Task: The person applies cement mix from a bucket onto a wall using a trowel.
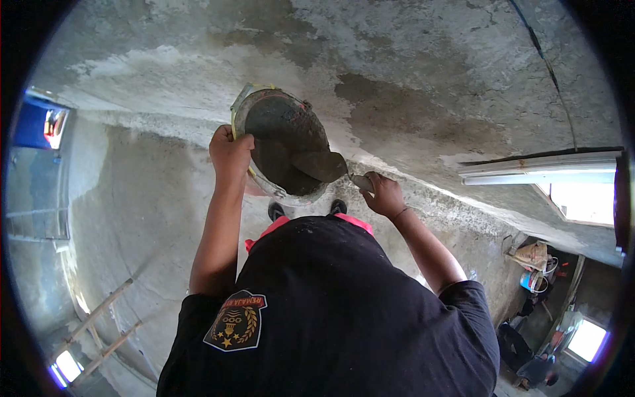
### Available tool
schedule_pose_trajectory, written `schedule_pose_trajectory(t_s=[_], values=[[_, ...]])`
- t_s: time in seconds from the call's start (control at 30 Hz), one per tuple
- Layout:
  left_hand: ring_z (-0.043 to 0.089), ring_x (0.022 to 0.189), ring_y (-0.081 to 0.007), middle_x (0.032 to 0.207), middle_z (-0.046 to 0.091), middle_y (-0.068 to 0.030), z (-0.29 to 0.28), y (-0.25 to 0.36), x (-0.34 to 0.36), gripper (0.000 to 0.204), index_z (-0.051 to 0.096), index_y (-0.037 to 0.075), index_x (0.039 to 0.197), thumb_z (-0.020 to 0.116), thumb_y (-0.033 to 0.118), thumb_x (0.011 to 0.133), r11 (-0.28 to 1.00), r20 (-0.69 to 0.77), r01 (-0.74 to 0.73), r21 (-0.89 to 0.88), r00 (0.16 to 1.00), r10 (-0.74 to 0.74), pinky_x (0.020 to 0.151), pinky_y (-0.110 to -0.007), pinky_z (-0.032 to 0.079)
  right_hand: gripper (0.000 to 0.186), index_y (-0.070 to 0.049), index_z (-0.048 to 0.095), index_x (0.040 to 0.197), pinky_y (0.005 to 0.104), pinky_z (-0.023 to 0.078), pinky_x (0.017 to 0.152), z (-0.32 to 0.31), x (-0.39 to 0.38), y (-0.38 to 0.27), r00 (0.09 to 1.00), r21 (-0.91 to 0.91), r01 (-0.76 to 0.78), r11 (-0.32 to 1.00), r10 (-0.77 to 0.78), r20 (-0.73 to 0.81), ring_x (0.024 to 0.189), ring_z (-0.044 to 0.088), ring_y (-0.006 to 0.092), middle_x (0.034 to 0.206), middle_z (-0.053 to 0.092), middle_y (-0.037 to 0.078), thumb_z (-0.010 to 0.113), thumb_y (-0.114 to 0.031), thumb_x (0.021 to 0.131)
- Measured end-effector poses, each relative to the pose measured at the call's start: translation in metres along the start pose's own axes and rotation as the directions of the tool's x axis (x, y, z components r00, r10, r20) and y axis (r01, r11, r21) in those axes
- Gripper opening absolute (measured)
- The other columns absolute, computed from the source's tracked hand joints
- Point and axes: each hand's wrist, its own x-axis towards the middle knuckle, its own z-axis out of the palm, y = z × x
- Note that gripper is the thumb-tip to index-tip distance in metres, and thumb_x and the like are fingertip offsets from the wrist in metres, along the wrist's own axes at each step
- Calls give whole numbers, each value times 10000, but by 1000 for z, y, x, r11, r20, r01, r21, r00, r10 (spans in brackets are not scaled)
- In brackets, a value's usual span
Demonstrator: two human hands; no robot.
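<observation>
Fingers (376,180) on trowel (327,166) and bucket (241,109), wall (410,99) beyond

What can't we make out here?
All in the head view:
- Left hand: fingertips hidden behind the bucket's rim.
- Bucket bottom: covered by mortar.
- Trousers: mostly hidden by the shirt.
- Co-worker, lower right: too small and dark to tell what their hands are doing.
</observation>
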Motion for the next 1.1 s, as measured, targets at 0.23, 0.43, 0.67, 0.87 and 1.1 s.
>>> schedule_pose_trajectory(t_s=[0.23,0.43,0.67,0.87,1.1], values=[[486,559,-100,655,546,-32,24,-3,-2,142,550,-17,767,607,-15,637,997,23,-41,-64,999,43,517,-257,392,441,-100,583,1051,422,515,689,-11,-5,10,986,-47,-148,988,151,69,807,646,331,912,656,144,731,-361,729],[461,548,-95,636,532,-17,31,0,0,173,559,-8,752,693,97,726,993,55,-88,84,995,84,513,-270,382,365,-100,577,1022,427,507,680,-13,-4,21,991,-41,-85,995,81,-104,832,631,332,940,643,115,691,-322,755],[416,554,-88,610,493,-5,38,-2,3,289,543,9,726,694,232,829,994,63,-93,54,994,90,505,-281,352,370,-80,593,1021,433,505,666,-27,7,27,988,-57,-90,994,81,-135,785,639,337,894,651,141,715,-298,749],[417,574,-83,622,495,-2,37,-2,6,281,537,16,724,681,226,842,995,39,-82,51,996,80,516,-274,354,361,-82,607,1012,419,521,677,-41,21,33,980,-55,-123,991,113,-162,794,650,337,899,664,141,715,-305,750],[448,592,-84,654,540,-21,40,2,5,265,551,4,751,677,217,844,997,45,-73,9,996,73,540,-263,382,328,-126,579,1010,439,510,634,-54,36,56,973,-135,-105,985,74,-218,756,642,336,870,658,114,656,-360,794]])
